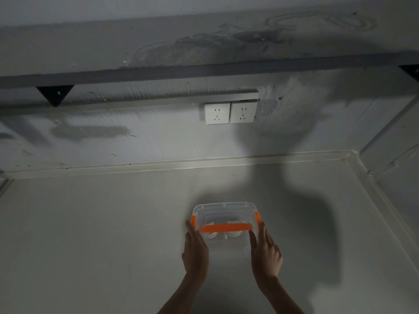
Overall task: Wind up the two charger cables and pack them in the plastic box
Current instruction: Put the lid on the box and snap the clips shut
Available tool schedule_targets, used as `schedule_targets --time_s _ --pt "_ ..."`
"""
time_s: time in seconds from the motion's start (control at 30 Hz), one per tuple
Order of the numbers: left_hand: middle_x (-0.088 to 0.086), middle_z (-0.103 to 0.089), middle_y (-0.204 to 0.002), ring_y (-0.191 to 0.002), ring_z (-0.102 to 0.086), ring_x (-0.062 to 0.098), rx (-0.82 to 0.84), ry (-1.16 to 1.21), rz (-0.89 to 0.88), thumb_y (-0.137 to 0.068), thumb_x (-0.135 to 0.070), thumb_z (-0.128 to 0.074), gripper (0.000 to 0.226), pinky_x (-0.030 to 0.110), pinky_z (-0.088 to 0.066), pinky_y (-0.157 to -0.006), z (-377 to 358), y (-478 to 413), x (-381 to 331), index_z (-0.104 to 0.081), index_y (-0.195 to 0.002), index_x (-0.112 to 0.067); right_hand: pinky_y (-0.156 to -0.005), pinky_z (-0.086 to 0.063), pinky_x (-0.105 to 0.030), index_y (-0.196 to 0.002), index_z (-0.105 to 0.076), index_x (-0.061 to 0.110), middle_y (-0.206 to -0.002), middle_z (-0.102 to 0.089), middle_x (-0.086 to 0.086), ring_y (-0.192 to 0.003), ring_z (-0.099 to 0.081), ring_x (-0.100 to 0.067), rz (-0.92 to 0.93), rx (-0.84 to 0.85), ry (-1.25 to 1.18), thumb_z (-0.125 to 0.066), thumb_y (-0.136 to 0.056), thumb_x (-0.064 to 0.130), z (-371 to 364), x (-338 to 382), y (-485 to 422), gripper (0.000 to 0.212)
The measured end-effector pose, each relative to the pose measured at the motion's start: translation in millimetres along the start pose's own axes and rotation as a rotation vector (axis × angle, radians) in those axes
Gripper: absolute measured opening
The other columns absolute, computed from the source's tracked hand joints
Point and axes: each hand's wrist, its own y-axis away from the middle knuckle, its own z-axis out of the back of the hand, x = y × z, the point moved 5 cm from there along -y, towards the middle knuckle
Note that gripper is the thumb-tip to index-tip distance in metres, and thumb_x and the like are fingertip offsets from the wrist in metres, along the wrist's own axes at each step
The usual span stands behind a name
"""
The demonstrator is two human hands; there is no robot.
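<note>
Dim bare room, perhaps a utility space; wall sockets [230, 112], bracketed shelf [204, 72], scuffed wall [136, 141]

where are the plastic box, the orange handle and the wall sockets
plastic box [223, 207]: head view, on the far edge of its clear lid
orange handle [225, 228]: head view, middle of the bar
wall sockets [230, 112]: head view, on the seam between the two white plates

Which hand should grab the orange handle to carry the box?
Probably the right hand: its fingers reach up by the orange handle's end, while the left hand lies along the box's side.
</note>
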Motion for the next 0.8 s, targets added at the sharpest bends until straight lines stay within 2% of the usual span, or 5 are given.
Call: schedule_targets --time_s 0.13,0.23,0.37,0.5,0.8 --pt "0.010 -0.046 -0.145 -0.117 -0.059 0.034 0.035 0.064 0.013 -0.102 -0.031 -0.026 0.058 0.045 -0.049 -0.088 -1 -3 3 -0.003 -0.154 -0.018 -0.054 -0.058 -0.032 -0.127 -0.059 0.009 -0.109 -0.074 -0.008 -0.069 -0.075 -0.027 0.037 -0.035 0.041 -0.024 -0.095 0.055 -1 -6 -2 0.067" --pt "0.010 -0.031 -0.157 -0.133 -0.046 0.033 0.000 0.174 0.009 -0.101 -0.036 -0.026 0.059 0.045 -0.043 -0.100 2 2 9 0.001 -0.153 -0.026 -0.082 -0.057 -0.038 -0.142 -0.042 0.010 -0.133 -0.061 -0.010 -0.109 -0.067 -0.028 0.095 -0.049 0.065 -0.018 -0.092 0.059 -4 -14 -1 0.074" --pt "0.013 -0.021 -0.160 -0.146 -0.026 0.029 -0.194 0.046 -0.345 -0.097 -0.032 -0.031 0.061 0.043 -0.031 -0.114 12 28 -5 -0.018 -0.153 -0.011 -0.114 -0.029 -0.041 -0.148 -0.031 0.019 -0.156 -0.029 -0.009 -0.144 -0.028 -0.025 0.332 -0.008 0.123 -0.011 -0.095 0.055 -11 -8 20 0.067" --pt "0.013 -0.018 -0.161 -0.149 -0.014 0.031 -0.079 -0.153 -0.604 -0.099 -0.041 -0.033 0.059 0.051 -0.022 -0.115 -15 48 -7 -0.025 -0.151 -0.016 -0.117 -0.008 -0.045 -0.145 -0.038 0.025 -0.156 -0.031 -0.007 -0.146 -0.017 -0.023 0.466 0.122 0.156 -0.019 -0.096 0.055 -34 -10 39 0.061" --pt "0.010 -0.028 -0.158 -0.147 -0.022 0.034 0.048 -0.306 -0.623 -0.093 -0.056 -0.041 0.064 0.052 -0.024 -0.115 -21 -33 -24 -0.038 -0.147 -0.021 -0.120 -0.020 -0.042 -0.143 -0.040 0.031 -0.151 -0.040 -0.005 -0.140 -0.037 -0.025 0.420 0.189 0.187 -0.036 -0.090 0.052 -42 17 -34 0.057"
